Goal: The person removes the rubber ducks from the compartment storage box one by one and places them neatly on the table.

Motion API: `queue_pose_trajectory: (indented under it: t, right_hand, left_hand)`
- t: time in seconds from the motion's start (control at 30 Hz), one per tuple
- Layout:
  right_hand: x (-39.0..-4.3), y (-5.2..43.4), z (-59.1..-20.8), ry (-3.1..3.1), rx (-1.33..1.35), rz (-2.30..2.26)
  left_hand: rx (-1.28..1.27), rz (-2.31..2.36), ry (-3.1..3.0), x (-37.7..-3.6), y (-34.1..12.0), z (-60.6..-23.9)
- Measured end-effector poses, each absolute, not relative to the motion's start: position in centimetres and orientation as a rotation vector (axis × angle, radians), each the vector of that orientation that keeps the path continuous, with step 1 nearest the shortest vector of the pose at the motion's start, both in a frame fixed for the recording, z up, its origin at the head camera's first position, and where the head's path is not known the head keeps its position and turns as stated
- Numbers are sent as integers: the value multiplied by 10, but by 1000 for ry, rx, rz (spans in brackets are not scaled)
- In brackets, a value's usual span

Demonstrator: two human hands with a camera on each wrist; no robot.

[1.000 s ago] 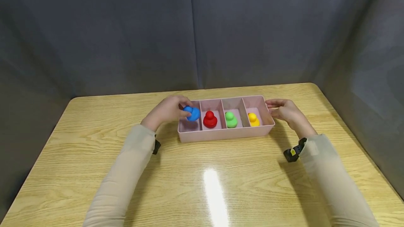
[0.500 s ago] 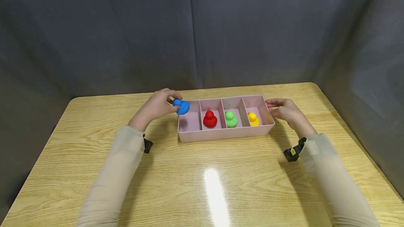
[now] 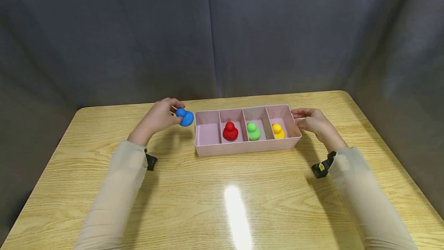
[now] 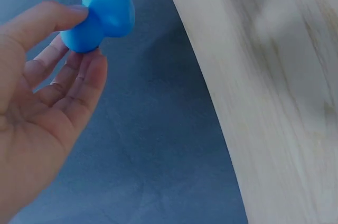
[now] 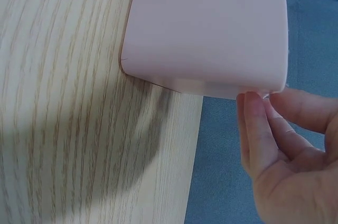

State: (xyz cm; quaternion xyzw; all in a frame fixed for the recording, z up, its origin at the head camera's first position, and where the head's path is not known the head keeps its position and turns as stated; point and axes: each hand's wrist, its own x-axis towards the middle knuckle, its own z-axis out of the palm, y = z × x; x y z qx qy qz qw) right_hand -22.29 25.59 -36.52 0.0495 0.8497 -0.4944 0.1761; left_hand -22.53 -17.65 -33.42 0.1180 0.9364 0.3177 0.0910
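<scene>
My left hand pinches a blue toy duck by its head and holds it above the table, just left of the pink tray. In the left wrist view the blue duck sits between the thumb and fingertips of my left hand. The tray has several compartments: the leftmost is empty, then come a red duck, a green duck and a yellow duck. My right hand touches the tray's right end with straight fingers at the tray's rim.
The wooden table has a rounded edge, and a grey cloth backdrop stands close behind and at both sides. A black wrist strap shows at my right sleeve. Bare tabletop lies in front of the tray.
My left hand lifted the blue duck out of the leftmost compartment and carried it left, past the tray's end. The right hand and the tray stayed still.
</scene>
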Motion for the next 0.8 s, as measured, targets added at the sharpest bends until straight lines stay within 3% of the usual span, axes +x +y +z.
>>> queue_pose_trajectory:
  t: [0.8]
  right_hand:
    - [-225, 254, -366, 2428, 164, -1386]
  left_hand:
    - [274, 846, 2674, -224, -203, -375]
